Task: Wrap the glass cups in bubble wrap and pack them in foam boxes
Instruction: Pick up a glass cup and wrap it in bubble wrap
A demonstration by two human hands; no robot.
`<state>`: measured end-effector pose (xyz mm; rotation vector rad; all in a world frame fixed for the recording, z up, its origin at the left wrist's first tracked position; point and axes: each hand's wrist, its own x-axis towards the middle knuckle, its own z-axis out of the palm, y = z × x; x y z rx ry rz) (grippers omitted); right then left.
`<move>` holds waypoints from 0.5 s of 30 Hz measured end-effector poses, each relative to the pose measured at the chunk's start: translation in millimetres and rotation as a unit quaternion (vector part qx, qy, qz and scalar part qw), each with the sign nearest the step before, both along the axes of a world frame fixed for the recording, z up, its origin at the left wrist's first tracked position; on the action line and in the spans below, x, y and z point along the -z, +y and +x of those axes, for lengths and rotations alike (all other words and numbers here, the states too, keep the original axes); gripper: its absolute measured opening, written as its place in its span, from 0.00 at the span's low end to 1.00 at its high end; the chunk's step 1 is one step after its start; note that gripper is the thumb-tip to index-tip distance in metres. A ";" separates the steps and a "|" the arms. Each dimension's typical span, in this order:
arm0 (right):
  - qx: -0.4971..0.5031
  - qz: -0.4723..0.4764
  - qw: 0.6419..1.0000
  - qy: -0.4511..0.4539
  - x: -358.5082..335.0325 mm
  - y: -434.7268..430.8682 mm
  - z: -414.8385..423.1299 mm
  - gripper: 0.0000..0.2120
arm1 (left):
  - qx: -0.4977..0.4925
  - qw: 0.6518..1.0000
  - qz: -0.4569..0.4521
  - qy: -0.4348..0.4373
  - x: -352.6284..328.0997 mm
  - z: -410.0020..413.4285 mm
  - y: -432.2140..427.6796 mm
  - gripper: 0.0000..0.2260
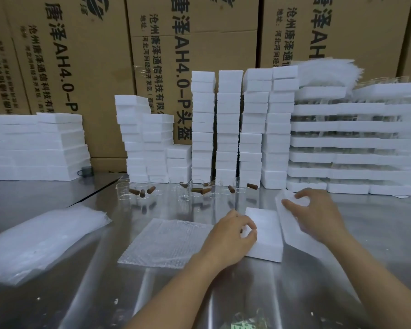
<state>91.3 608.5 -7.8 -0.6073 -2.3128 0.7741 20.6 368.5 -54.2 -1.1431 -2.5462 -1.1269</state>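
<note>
A white foam box (267, 236) lies on the metal table (86, 293) in front of me. My left hand (230, 238) grips its left edge with curled fingers. My right hand (318, 213) holds a second foam piece (292, 231), tilted up just right of the box, its fingers curled over the top edge. A single sheet of bubble wrap (164, 241) lies flat to the left of the box. Several clear glass cups (197, 187) with brown cork stoppers (134, 191) stand in a row further back.
A pile of bubble wrap sheets (38, 241) lies at the left. Tall stacks of foam boxes (228, 129) line the back, with lower foam stacks (33, 148) at left and foam trays (356, 143) at right. Cardboard cartons (81, 55) form the wall behind.
</note>
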 end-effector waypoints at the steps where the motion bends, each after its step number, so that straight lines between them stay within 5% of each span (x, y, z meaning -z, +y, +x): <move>1: 0.032 0.050 0.998 -0.038 1.5 6.4 0.3 0.22 | 0.002 1.000 -0.002 0.003 -0.1 1.6 0.9 0.10; 5: 0.055 0.097 0.983 -0.146 12.6 13.6 0.0 0.24 | -0.006 0.999 -0.008 0.038 -3.1 4.9 1.8 0.10; 11: -0.102 0.062 0.988 -0.099 14.7 -12.6 -8.0 0.25 | -0.046 0.995 0.068 0.058 -18.1 2.0 -7.2 0.07; 15: -0.114 0.106 0.965 -0.211 20.5 -19.2 -10.5 0.20 | -0.121 0.982 0.135 0.055 -46.8 -27.6 -64.5 0.06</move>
